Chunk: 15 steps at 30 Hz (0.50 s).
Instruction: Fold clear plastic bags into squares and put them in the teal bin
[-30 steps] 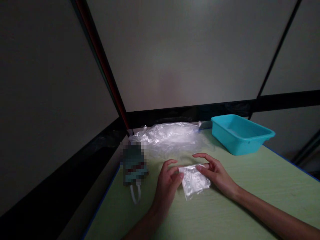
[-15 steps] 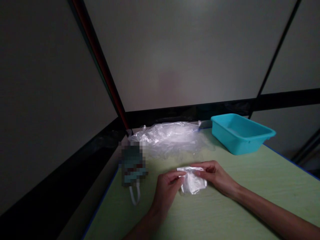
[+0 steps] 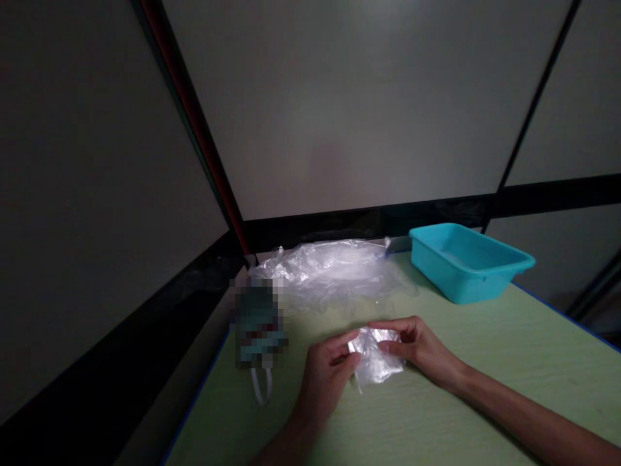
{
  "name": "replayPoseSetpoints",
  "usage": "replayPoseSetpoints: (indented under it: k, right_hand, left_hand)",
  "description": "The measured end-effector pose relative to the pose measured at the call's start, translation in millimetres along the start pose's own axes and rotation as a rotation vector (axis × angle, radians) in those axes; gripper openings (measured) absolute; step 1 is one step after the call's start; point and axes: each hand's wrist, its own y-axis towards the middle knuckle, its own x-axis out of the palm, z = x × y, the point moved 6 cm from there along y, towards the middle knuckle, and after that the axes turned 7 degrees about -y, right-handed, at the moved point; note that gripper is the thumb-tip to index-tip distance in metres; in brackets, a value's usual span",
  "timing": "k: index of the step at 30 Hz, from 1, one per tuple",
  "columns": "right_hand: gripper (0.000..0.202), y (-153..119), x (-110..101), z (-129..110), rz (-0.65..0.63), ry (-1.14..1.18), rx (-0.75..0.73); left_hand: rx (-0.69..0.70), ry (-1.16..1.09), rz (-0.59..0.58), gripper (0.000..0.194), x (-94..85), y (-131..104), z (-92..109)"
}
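A small folded clear plastic bag (image 3: 376,366) lies low over the green table, between my two hands. My left hand (image 3: 327,366) grips its left edge, thumb in front and fingers at the upper corner. From the right, my right hand (image 3: 407,340) pinches the bag's upper right part, its index finger stretched along the top edge and its thumb on the front face. The fingertips of both hands come close together at the top of the bag. Whether the bag touches the table I cannot tell.
Behind my hands, crumpled clear plastic bags (image 3: 334,272) spread along the back of the table (image 3: 485,362). A turquoise plastic basin (image 3: 470,278) stands at the back right. A blurred-out item with a white loop (image 3: 262,386) lies at the left edge. Wall panels rise behind.
My left hand's fingers have shifted to the bag's top edge, nearer my right fingertips. The bag looks slightly turned, and a corner now hangs at its lower left.
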Motion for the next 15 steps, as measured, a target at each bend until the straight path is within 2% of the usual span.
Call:
replayPoseSetpoints:
  k: [4,9,15]
  right_hand:
    - [0.047,-0.2,1.3,-1.1,0.0,0.023,-0.01]
    - [0.066,-0.4,2.2,-1.8,0.008,0.049,-0.031]
    - [0.073,1.2,-1.5,-7.6,0.063,0.128,-0.078]
  left_hand:
    - [0.004,0.014,-0.005,0.045,-0.3,-0.1,-0.6]
    - [0.028,0.08,0.065,0.047,-5.5,1.2,1.7]
    - [0.025,-0.161,0.059,0.071,2.0,-0.8,0.7]
